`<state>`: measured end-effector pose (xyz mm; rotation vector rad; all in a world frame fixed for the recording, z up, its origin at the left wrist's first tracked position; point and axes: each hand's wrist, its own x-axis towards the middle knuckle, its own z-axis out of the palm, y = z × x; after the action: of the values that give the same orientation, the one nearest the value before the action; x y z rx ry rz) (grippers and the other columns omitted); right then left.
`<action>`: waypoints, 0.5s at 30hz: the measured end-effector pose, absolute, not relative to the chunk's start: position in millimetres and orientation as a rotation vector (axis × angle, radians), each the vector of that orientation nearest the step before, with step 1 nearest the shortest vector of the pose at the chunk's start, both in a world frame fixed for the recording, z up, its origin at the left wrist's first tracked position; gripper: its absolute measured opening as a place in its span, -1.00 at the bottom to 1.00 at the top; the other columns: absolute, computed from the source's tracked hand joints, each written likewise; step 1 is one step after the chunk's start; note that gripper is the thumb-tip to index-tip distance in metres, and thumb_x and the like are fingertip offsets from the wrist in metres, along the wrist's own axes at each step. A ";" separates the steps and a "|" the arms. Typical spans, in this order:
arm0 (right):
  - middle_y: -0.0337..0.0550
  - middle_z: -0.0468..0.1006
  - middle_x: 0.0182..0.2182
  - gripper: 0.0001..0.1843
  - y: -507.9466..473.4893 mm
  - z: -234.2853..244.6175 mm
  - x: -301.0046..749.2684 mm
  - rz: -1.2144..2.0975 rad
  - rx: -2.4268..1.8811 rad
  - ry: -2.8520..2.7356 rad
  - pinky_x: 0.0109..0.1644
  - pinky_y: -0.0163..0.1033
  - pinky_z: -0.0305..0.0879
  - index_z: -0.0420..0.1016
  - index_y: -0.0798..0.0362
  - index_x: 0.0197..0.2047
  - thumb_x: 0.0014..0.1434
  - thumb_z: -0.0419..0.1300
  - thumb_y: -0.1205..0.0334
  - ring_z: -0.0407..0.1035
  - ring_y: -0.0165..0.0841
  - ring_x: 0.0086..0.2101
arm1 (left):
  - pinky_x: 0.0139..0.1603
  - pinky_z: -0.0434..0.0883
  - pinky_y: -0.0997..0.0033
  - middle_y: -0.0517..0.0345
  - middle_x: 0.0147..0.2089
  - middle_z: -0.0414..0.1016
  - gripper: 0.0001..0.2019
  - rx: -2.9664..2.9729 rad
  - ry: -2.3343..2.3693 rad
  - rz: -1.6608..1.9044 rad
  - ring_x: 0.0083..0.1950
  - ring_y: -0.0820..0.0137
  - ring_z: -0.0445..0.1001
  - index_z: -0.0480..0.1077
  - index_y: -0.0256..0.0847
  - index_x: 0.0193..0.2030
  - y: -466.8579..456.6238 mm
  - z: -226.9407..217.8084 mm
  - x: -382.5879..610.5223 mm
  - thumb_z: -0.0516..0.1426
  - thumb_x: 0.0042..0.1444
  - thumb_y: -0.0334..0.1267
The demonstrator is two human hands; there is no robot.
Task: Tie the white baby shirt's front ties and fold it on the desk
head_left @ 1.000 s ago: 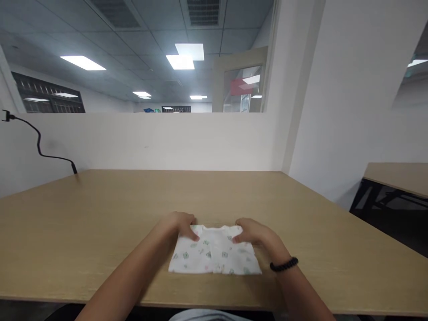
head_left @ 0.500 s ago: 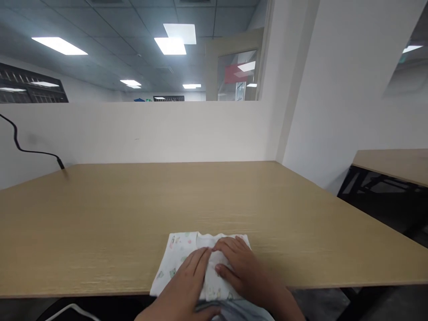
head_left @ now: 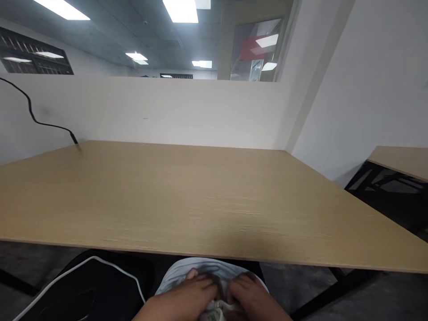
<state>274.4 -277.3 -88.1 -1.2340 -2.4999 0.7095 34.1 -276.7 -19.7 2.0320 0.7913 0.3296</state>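
Observation:
Both hands are low in the view, below the table's front edge, over my lap. My left hand and my right hand close together on a folded white printed cloth. Only a small part of the cloth shows between and under the fingers, and the rest is hidden by the hands and the frame's bottom edge. Behind the hands lies light grey fabric, probably my own clothing.
The wooden table top spans the view above my hands. A black cable hangs on the partition wall at back left. Another table stands at right. Black fabric with white piping lies at lower left.
The cloth has left the table top and moved toward me, down to my lap, held in both hands. The hands have moved in with it, and the view has tilted farther down.

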 end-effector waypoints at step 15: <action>-0.16 0.54 -0.34 -0.91 -295.9 -38.2 254.4 0.672 -1.204 -2.017 -0.24 -0.31 0.34 0.43 -0.03 -0.24 0.17 0.13 0.29 0.43 -0.32 -0.32 | 0.17 0.28 0.35 0.19 0.06 0.49 -0.69 1.822 0.986 0.445 0.08 0.25 0.39 0.45 0.01 0.06 -276.2 -8.8 38.4 0.16 0.19 -0.10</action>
<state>254.4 -295.9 -38.2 -1.2038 -2.0169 0.6715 38.4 -276.2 -8.8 1.8217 0.9855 0.4448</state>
